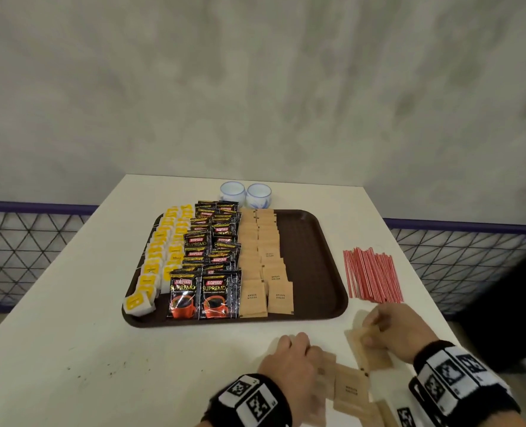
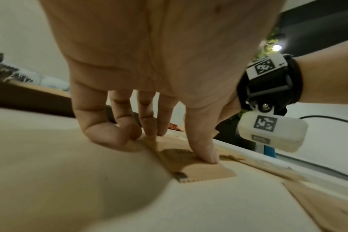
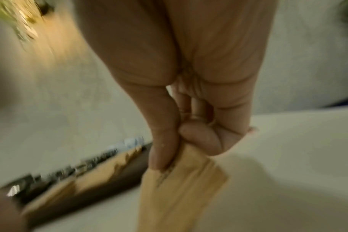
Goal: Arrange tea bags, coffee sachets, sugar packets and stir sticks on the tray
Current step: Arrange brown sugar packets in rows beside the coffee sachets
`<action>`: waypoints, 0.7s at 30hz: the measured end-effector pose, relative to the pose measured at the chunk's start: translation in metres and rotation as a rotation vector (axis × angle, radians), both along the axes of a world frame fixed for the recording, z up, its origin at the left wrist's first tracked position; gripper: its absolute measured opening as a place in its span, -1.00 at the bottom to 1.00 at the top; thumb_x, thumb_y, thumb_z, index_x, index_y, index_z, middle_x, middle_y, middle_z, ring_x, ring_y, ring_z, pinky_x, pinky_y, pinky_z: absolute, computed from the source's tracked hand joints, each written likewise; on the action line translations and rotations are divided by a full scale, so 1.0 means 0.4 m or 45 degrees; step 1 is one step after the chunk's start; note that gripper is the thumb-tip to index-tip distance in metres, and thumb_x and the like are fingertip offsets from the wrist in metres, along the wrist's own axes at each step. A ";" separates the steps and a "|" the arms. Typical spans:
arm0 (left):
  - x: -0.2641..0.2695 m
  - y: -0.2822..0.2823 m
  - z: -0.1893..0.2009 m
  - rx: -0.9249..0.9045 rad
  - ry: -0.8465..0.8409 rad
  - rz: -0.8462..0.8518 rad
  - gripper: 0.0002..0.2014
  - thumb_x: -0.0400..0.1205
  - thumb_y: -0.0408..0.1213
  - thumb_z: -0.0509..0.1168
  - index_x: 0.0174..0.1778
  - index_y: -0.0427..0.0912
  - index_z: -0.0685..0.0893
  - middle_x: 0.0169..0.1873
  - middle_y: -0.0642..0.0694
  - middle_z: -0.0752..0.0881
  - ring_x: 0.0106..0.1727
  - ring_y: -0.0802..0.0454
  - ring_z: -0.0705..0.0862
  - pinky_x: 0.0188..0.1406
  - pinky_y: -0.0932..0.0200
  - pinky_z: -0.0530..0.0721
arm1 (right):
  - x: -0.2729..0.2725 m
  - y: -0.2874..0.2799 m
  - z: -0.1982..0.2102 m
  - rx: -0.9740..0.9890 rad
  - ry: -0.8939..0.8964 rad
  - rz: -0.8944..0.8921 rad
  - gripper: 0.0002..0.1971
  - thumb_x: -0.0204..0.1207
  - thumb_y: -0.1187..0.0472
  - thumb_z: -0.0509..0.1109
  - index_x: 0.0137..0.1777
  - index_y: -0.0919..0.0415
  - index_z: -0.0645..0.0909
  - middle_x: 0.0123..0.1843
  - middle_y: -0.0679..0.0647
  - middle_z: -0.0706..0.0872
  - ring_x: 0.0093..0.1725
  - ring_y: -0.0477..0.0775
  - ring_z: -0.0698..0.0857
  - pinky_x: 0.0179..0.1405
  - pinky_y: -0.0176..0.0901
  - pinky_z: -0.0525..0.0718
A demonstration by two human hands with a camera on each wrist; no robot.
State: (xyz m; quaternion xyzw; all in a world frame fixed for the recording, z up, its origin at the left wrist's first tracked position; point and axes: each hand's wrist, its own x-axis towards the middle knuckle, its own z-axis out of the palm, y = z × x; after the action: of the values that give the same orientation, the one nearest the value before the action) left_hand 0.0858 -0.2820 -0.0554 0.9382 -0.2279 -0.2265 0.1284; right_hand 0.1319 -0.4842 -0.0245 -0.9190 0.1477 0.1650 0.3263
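A brown tray [image 1: 314, 272] holds rows of yellow tea bags [image 1: 160, 260], black coffee sachets [image 1: 212, 257] and brown sugar packets [image 1: 265, 266]; its right strip is bare. Red-and-white stir sticks [image 1: 371, 275] lie on the table right of the tray. Loose sugar packets [image 1: 351, 386] lie on the table in front of the tray. My left hand [image 1: 289, 359] [image 2: 179, 144] presses thumb and fingertips down on one flat sugar packet [image 2: 205, 171]. My right hand [image 1: 375, 328] [image 3: 175, 149] pinches a small stack of sugar packets [image 1: 375, 355] [image 3: 179, 188] between thumb and forefinger, just above the table.
Two white cups [image 1: 244, 195] stand behind the tray. The white table [image 1: 86, 334] ends close to my right wrist, with a wire fence [image 1: 459, 260] beyond both sides. The table left of my hands is bare.
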 end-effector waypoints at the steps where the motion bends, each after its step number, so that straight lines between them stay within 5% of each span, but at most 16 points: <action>1: -0.001 0.001 -0.001 -0.018 0.012 0.013 -0.41 0.53 -0.11 0.36 0.44 -0.13 0.30 0.32 -0.11 0.32 0.33 -0.14 0.32 0.23 -0.10 0.56 | 0.005 0.005 0.018 0.081 -0.101 0.028 -0.82 0.39 0.45 0.48 -0.28 0.15 0.67 -0.26 0.02 0.76 -0.15 0.08 0.69 -0.09 -0.07 0.64; 6: -0.004 0.005 -0.007 0.007 -0.034 0.021 -0.48 0.62 -0.14 0.24 0.49 -0.15 0.29 0.33 -0.13 0.32 0.36 -0.14 0.30 0.33 -0.09 0.49 | 0.076 0.136 0.073 0.363 -0.382 0.167 -0.79 0.45 0.43 0.46 -0.22 0.06 0.70 -0.21 0.03 0.74 -0.17 0.02 0.70 -0.22 -0.13 0.65; 10: -0.003 0.014 -0.032 0.009 -0.095 0.006 -0.47 0.59 -0.13 0.25 0.47 -0.16 0.32 0.35 -0.15 0.39 0.31 -0.19 0.34 0.35 -0.06 0.41 | 0.147 0.247 0.002 0.240 -0.355 0.197 -0.79 0.46 0.37 0.45 -0.22 0.00 0.70 -0.21 -0.03 0.70 -0.18 -0.04 0.69 -0.02 -0.05 0.75; 17: 0.003 0.044 -0.028 -0.051 -0.081 0.066 -0.58 0.52 -0.27 0.26 0.31 -0.23 0.45 0.26 -0.18 0.51 0.30 -0.17 0.45 0.32 0.07 0.31 | 0.209 0.300 -0.049 0.087 -0.253 0.209 -0.84 0.47 0.42 0.42 -0.13 0.15 0.73 -0.19 -0.05 0.68 -0.13 -0.08 0.63 -0.10 -0.34 0.52; 21: 0.002 0.056 0.000 -0.020 -0.104 -0.048 -0.69 0.62 -0.30 0.16 0.25 -0.34 0.49 0.23 -0.25 0.55 0.26 -0.19 0.46 0.32 0.04 0.27 | 0.208 0.293 -0.059 0.109 -0.273 0.213 -0.73 0.50 0.43 0.35 -0.21 0.00 0.68 -0.23 -0.13 0.63 -0.11 -0.02 0.65 0.02 -0.17 0.67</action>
State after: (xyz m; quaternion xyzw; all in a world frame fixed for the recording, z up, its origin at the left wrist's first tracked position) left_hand 0.0866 -0.2597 -0.0555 0.9412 -0.2524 -0.1887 0.1219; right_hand 0.2151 -0.3669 -0.0479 -0.9256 0.0275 0.0987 0.3643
